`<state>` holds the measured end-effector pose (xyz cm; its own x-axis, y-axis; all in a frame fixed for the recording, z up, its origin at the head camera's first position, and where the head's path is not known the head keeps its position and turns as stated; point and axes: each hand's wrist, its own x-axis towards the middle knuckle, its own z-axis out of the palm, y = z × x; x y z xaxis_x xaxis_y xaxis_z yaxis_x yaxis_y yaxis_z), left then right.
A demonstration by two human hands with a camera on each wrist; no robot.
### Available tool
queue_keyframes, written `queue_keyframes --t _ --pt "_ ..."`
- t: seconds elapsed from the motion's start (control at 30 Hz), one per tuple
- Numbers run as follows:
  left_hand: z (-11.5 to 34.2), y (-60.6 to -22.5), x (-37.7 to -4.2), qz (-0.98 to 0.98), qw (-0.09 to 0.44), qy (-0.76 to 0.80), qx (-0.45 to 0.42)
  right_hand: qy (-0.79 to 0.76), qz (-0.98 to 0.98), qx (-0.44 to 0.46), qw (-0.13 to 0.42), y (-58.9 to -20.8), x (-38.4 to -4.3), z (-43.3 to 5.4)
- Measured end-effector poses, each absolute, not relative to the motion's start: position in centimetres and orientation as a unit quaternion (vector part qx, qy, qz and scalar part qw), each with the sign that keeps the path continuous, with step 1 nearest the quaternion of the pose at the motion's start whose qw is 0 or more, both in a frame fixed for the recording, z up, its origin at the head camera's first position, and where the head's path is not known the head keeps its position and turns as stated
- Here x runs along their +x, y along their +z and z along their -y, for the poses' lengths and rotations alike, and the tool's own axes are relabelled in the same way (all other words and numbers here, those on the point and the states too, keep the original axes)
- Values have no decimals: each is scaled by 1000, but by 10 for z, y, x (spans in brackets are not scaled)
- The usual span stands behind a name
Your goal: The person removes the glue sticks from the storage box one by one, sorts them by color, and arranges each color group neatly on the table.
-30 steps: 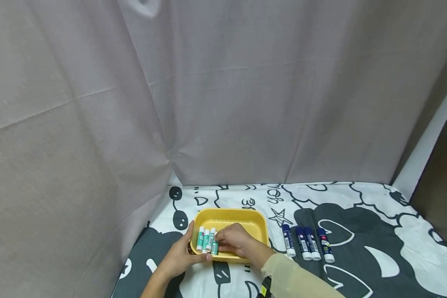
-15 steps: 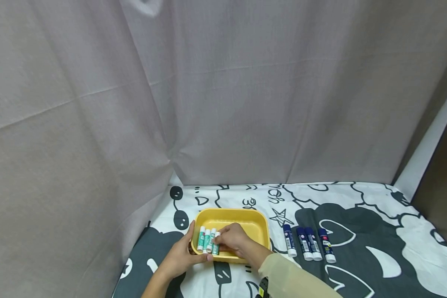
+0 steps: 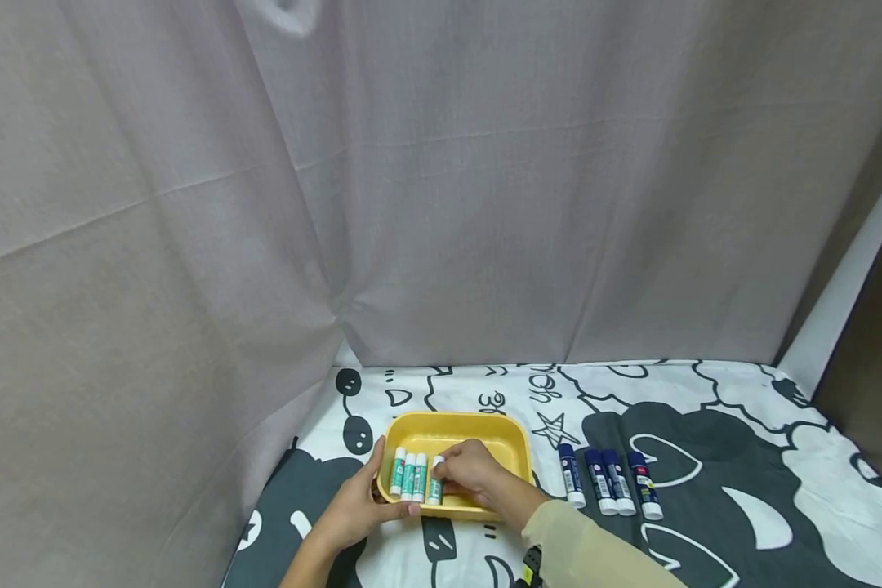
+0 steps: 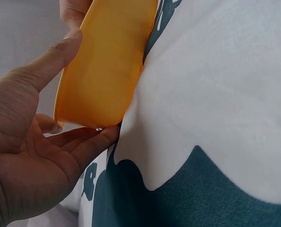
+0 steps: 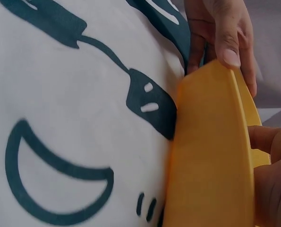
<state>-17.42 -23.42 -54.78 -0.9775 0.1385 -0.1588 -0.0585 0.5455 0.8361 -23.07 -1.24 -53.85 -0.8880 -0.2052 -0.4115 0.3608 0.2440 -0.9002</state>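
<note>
A yellow tray [image 3: 510, 441] lies on the patterned cloth. My left hand [image 3: 356, 502] grips its left end, with the thumb along the front rim and the fingers round the side. In the left wrist view those fingers [image 4: 95, 144] reach under the tray's corner. Inside, three green-and-white glue sticks [image 3: 408, 476] lie side by side at the left. Just right of them, my right hand [image 3: 474, 474] pinches another green glue stick [image 3: 435, 488] by its upper part, white cap upward. From the right wrist, the tray wall [image 5: 211, 151] hides most of that hand.
Several dark blue glue sticks [image 3: 600, 482] with white ends lie on the cloth right of the tray, beside my right forearm. A grey curtain [image 3: 456, 204] hangs behind. A brown panel [image 3: 870, 351] stands at the far right.
My right hand has shifted slightly right with its glue stick, leaving a gap to the other three, which now lie straighter together. The left hand keeps its grip on the tray.
</note>
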Motion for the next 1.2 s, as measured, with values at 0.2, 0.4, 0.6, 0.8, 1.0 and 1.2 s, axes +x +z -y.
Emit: queue_keyframes --t 0.2,0.4,0.6,0.8,1.0,1.2 --pt "234 -548 -175 -873 100 477 26 -617 -751 59 225 -530 -236 -1" --pt "234 -548 -176 -871 111 478 10 -611 -760 63 213 -524 -238 -13" --pt "236 -547 -176 -869 110 482 10 -610 -764 47 207 -516 -236 -26" --pt "235 -546 -176 -871 111 479 7 -609 -768 31 195 -508 -233 -40" --pt "233 -546 -176 -873 113 475 0 -595 -779 31 192 -496 -227 -57" --pt "234 -547 -177 -874 115 472 -1 -581 -788 40 199 -487 -223 -71"
